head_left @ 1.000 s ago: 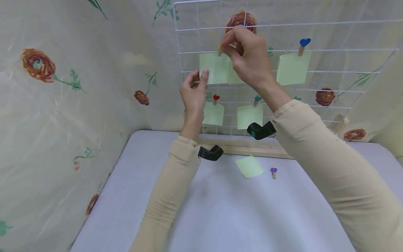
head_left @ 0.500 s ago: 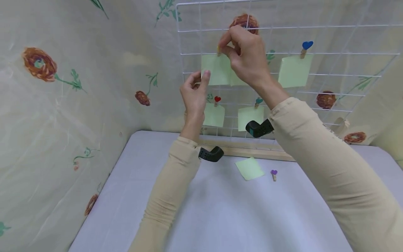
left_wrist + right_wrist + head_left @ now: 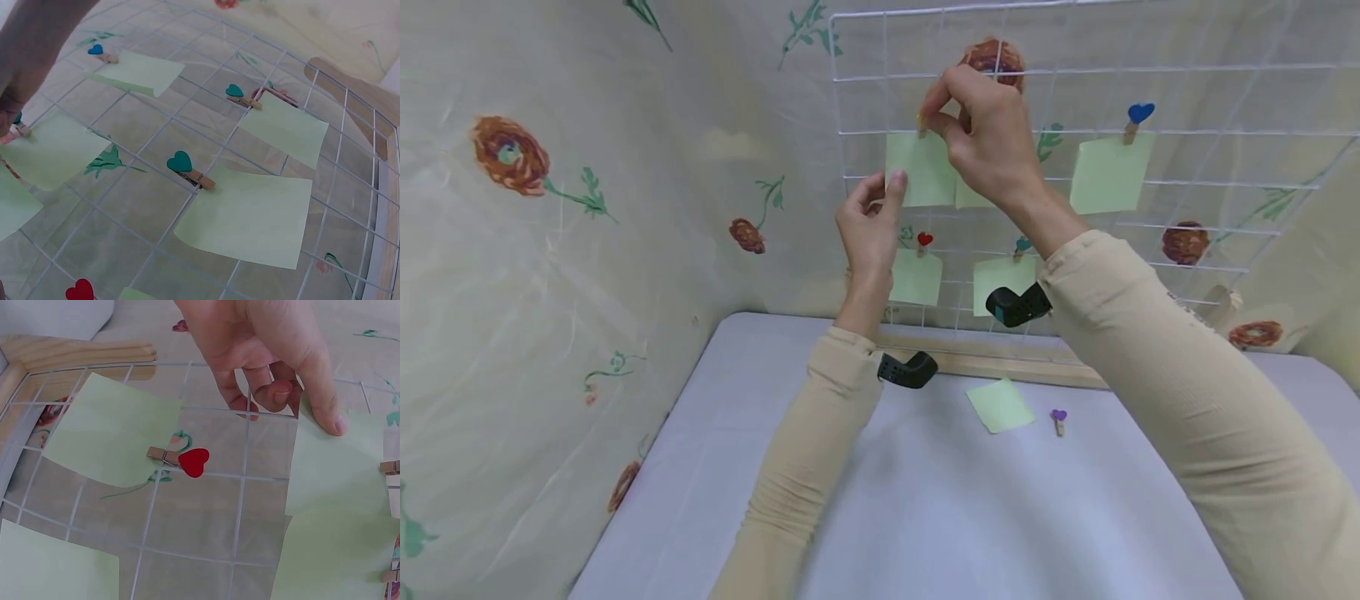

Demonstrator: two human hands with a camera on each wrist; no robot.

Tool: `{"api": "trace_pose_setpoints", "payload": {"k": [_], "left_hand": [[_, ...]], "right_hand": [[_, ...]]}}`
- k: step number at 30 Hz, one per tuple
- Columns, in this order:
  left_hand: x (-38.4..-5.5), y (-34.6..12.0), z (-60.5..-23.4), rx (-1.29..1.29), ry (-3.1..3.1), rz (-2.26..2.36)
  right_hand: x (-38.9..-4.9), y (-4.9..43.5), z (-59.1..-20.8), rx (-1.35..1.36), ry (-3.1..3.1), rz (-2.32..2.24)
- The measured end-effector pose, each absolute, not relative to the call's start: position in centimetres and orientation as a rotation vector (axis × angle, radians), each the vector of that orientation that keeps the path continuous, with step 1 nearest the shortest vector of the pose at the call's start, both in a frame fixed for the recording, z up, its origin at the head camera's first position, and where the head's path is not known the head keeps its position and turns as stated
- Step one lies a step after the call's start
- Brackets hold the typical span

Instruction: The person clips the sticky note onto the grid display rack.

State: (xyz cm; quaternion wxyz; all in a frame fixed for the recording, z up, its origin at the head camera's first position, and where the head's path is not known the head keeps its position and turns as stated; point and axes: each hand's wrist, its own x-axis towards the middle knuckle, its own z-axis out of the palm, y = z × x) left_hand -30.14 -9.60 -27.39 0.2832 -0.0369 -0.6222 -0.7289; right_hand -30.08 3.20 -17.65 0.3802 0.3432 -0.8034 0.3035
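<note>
In the head view my left hand (image 3: 871,229) pinches the left edge of a pale green paper note (image 3: 922,171) hanging on the white wire grid (image 3: 857,79). From the right wrist view, that thumb (image 3: 328,415) lies on the note's front, while the other fingers are curled at the grid. At the note's top edge my right hand (image 3: 988,137) pinches a small wooden clothespin (image 3: 922,132) with a yellow top, mostly hidden by the fingertips. Another green note (image 3: 972,196) hangs just right of this one, partly behind the right hand.
Other notes hang from heart-topped clothespins: blue (image 3: 1141,113), red (image 3: 924,239), teal (image 3: 1022,244). On the white table (image 3: 925,500) lie a loose green note (image 3: 1000,406) and a purple-heart clothespin (image 3: 1059,422). A wooden base (image 3: 1000,367) supports the grid.
Both hands keep their hold on the note and the clothespin with barely any movement. The head view has shifted slightly, so the scene sits a little lower and further right.
</note>
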Motion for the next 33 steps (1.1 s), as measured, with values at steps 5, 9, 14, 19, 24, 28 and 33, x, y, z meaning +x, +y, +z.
{"api": "trace_pose_setpoints", "payload": {"k": [5,9,14,19,24,28,33], "left_hand": [[-30.0,-9.7,-27.6,-0.081,-1.674,-1.98],[-29.1,-9.8,-26.8,-0.064,-1.678,-1.998],[-28.0,-9.5,-25.7,-0.052,-1.67,-2.006],[-28.9,-9.4,-26.3,-0.035,-1.665,-2.004],[-29.9,-9.5,-27.5,-0.023,-1.66,-1.974],[-30.1,-9.6,-27.5,-0.041,-1.648,-1.967],[-30.3,-9.8,-27.2,-0.045,-1.649,-1.973]], "right_hand": [[-30.1,3.2,-17.7,0.867,-2.069,0.763],[-30.3,3.3,-17.7,0.867,-2.072,0.745],[-30.3,3.3,-17.6,0.84,-2.1,0.733],[-30.2,3.1,-17.6,0.807,-2.119,0.718],[-29.9,2.6,-17.8,0.795,-2.128,0.68],[-29.9,2.3,-17.8,0.786,-2.117,0.675],[-29.9,2.0,-17.6,0.768,-2.141,0.661]]}}
